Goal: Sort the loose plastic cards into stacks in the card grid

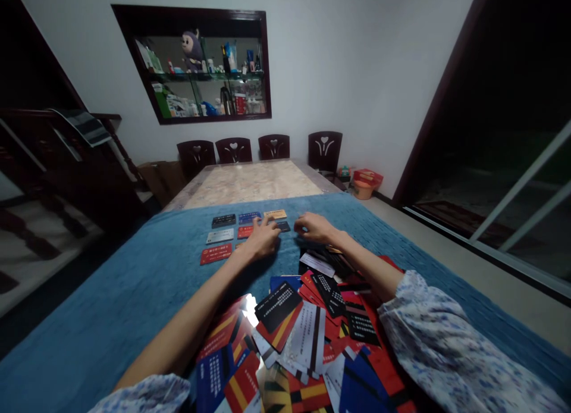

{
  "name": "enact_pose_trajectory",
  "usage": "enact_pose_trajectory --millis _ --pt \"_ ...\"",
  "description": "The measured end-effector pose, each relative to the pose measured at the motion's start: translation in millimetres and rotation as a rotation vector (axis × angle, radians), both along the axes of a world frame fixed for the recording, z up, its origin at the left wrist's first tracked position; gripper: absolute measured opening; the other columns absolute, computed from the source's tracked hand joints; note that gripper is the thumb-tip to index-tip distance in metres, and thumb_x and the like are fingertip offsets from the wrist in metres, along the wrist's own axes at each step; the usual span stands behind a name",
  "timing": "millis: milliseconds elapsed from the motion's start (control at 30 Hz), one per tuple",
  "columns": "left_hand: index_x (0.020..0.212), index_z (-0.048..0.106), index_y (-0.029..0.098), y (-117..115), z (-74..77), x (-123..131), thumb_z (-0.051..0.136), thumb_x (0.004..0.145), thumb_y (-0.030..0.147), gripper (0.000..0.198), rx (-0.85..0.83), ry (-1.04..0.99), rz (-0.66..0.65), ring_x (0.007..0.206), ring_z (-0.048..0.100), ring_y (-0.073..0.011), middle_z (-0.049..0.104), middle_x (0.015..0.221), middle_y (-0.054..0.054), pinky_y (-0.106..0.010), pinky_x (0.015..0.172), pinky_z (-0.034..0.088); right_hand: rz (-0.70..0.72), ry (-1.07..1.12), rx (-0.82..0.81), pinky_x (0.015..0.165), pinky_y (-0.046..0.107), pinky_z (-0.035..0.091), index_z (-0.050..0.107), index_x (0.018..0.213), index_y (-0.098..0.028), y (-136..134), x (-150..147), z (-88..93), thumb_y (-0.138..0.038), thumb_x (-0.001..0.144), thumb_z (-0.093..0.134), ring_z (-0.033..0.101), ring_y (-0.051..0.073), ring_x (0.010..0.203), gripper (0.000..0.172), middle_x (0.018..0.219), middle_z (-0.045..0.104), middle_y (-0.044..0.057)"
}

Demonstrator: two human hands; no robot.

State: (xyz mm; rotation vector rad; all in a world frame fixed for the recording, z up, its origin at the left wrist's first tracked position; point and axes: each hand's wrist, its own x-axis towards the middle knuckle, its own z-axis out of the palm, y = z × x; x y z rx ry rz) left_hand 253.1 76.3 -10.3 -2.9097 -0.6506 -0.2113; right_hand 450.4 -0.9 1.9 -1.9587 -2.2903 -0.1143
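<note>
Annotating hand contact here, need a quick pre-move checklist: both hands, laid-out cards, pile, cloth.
1. The left hand lies open, with its fingers on the laid-out cards: ok.
2. Whether the right hand holds a card: cannot tell, palm faces down.
3. The visible laid-out cards lie apart with no overlap: ok. Any under the left hand are hidden.
4. The card pile sits between the forearms: ok.
5. The blue cloth lies flat under the rows: ok.
</note>
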Motion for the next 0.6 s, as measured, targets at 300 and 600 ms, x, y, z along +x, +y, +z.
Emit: enact_pose_trajectory --millis 300,600 --pt "0.104 0.069 0.018 -29 -1.2 0 0.053 0.083 0.009 0.028 0.017 -0.041 -0.125 0.130 0.039 -0.0346 0.065 0.119 -0.013 -0.061 0.103 0.029 -0.027 -0.021 -0.009 0.073 0.025 0.039 0.074 0.094 -0.021 -46 -2 0.8 -0.014 0.085 0.054 0.062 0.021 0.095 0.024 0.098 0.073 0.007" --pt "0.112 0.064 0.019 -64 6.7 3 0.052 0.084 0.011 0.032 -0.024 0.052 -0.157 0.133 0.037 -0.0352 0.065 0.122 -0.012 -0.062 0.101 0.031 -0.056 -0.001 -0.141 0.073 0.027 0.042 0.074 0.105 -0.022 -76 -3 11.8 -0.036 0.088 0.059 0.062 0.024 0.099 0.026 0.101 0.074 0.007"
